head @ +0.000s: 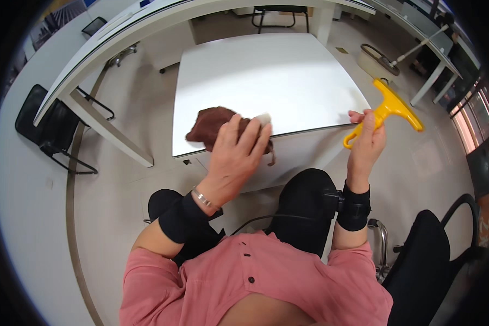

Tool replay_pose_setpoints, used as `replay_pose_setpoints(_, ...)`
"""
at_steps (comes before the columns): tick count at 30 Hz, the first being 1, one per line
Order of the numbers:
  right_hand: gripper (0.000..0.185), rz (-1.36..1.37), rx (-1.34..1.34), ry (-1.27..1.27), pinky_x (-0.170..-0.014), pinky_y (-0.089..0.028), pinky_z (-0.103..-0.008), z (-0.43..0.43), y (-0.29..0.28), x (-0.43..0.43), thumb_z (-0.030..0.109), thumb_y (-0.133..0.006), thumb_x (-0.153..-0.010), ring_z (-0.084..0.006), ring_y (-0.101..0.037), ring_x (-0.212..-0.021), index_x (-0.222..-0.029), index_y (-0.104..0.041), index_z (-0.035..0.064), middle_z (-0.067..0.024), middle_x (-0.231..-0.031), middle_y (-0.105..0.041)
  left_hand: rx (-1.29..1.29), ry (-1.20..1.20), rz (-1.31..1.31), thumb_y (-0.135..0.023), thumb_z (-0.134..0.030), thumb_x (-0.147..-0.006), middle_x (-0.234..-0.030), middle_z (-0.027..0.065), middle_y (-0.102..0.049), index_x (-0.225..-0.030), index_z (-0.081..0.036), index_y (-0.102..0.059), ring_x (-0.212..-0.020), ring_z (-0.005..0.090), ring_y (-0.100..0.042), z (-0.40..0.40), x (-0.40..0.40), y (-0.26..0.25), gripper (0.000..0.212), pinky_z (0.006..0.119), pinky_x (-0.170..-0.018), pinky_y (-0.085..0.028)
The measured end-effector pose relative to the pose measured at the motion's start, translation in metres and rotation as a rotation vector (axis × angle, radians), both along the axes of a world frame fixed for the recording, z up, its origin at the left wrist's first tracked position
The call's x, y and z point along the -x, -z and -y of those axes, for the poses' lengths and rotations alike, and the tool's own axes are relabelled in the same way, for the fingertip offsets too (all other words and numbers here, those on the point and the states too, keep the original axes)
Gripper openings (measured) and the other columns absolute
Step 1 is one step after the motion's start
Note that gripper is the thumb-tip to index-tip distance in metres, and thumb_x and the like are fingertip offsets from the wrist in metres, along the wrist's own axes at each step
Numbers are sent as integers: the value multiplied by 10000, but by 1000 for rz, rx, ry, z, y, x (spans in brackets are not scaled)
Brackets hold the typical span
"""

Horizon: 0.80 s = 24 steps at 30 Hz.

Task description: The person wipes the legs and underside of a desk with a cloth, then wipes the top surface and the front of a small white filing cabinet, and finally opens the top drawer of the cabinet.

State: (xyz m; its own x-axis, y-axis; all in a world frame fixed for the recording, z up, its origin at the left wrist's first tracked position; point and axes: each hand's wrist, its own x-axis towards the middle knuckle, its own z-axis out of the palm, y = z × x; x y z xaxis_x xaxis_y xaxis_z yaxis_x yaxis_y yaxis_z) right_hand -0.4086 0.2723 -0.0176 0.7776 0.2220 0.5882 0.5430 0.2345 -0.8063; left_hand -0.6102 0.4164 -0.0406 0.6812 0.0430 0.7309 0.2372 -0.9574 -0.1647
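Note:
My left hand (236,153) lies over a crumpled brown cloth (212,124) at the near edge of a low white tabletop (269,73). Its fingers curl onto the fabric, and part of the cloth hangs past the edge. By the fingertips shows a small whitish object (264,118), mostly hidden, so I cannot tell what it is. Beyond the table's near right corner, my right hand (366,142) grips a yellow plastic T-shaped tool (393,105), probably a small squeegee. Its looped handle is in my fingers, and the wide head points up and right.
A larger white desk (106,38) stands beyond, with a black chair (53,122) at left. Far right are a mop bucket (373,61) and a mop (415,47). A black office chair (419,248) is close on my right. A cable (252,222) crosses my lap.

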Motion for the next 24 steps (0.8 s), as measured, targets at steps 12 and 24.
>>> replay_pose_setpoints(12,242,-156,-42,170,-713,-423,-267,97,26,-14,216,-428,-977,-160,-585,-774,-993,-509,-12,-60,-744,-553,-254,222,-4,-527,-214,-828,-1295,161,-461,-1233,-12,-527,-1169,466,-430,80,-199,-8,453,463,-936,-390)
replay_pose_setpoints(24,236,-266,-29,164,-701,-437,-271,111,47,-13,219,-442,-972,-169,-589,-739,-985,-505,-8,-54,-702,-535,-110,346,-14,-570,-98,-732,-1085,114,-513,-1080,12,-583,-972,275,-506,46,-130,-15,366,332,-768,-446)
